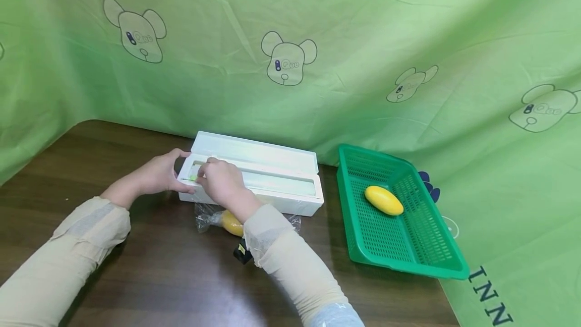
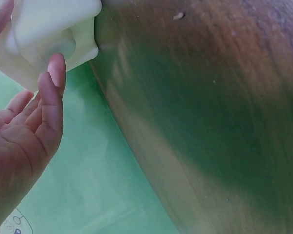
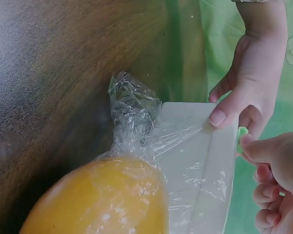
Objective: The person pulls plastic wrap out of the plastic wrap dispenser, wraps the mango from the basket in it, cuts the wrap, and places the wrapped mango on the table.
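A long white cling film dispenser [image 1: 290, 207] lies on the table with its lid [image 1: 258, 151] raised at the back. My left hand [image 1: 156, 173] holds the dispenser's left end, the thumb on the front edge and the fingers behind. Between thumb and index finger, my right hand [image 1: 222, 180] pinches a small light-green slider [image 3: 242, 139] near that same end. Clear film hangs over the front face. It joins a yellow melon-like fruit [image 3: 112, 200] wrapped in film, with a twisted film end [image 3: 132, 97]. In the head view my right forearm partly hides this fruit.
A green plastic basket [image 1: 408, 264] stands to the right with an unwrapped yellow fruit [image 1: 384, 200] in it. Behind the brown table [image 1: 181, 276] hangs a green printed curtain [image 1: 218, 79]. A black block [image 1: 242, 251] shows beneath my right wrist.
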Motion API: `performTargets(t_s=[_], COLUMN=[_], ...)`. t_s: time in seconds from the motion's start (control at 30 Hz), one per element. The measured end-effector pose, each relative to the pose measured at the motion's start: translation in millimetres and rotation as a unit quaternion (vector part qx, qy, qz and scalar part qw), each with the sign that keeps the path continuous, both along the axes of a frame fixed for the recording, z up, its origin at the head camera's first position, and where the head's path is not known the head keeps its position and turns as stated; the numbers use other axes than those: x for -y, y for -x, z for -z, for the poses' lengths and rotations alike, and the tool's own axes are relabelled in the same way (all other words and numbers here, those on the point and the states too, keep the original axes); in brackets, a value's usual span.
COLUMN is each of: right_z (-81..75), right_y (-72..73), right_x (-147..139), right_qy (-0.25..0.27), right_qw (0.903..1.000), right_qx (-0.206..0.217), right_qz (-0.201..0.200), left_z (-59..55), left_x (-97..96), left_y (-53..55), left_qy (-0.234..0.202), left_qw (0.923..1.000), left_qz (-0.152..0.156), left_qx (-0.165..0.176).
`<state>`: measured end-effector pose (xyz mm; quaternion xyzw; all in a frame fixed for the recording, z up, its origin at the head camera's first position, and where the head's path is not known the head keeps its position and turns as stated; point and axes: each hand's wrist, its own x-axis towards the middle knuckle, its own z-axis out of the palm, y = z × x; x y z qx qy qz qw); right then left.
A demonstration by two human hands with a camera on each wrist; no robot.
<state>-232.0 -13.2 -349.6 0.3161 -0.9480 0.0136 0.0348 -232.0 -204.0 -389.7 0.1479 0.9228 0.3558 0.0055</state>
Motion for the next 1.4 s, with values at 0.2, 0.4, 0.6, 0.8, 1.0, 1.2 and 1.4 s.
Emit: performTargets(t_s=[0.2, 0.4, 0.6, 0.8, 1.0, 1.2, 1.4], right_z=[-3.4, -8.7, -9.5, -10.6, -10.7, -8.0, -7.7], right_y=[1.8, 4.3, 6.1, 7.2, 6.0, 7.5, 8.3], right_x=[-18, -45, -72, -98, -113, -120, -134], right_qy=[-0.013, -0.021, -0.017, -0.004, 0.004, 0.014, 0.021], right_qw=[0.9999, 0.9997, 0.9996, 0.9997, 0.9996, 0.9994, 0.9992], right_qx=[0.002, 0.015, 0.021, 0.026, 0.021, 0.012, 0.003], right_qz=[0.005, -0.002, -0.003, -0.001, -0.019, -0.030, -0.035], left_z=[1.3, 0.6, -0.9, -2.5, -1.5, 0.2, -0.8], left_x=[-3.3, 1.1, 2.9, 2.0, 4.0, 5.7, 3.0], left_y=[2.7, 2.0, 2.1, 4.4, 3.2, 4.0, 4.8], left_qy=[0.012, 0.024, 0.034, 0.039, 0.042, 0.041, 0.039], left_qw=[0.9999, 0.9997, 0.9994, 0.9991, 0.9991, 0.9991, 0.9992], left_qz=[0.000, 0.000, 0.002, 0.011, 0.008, 0.008, 0.008], left_qx=[0.001, -0.002, -0.007, -0.008, -0.008, -0.011, -0.008])
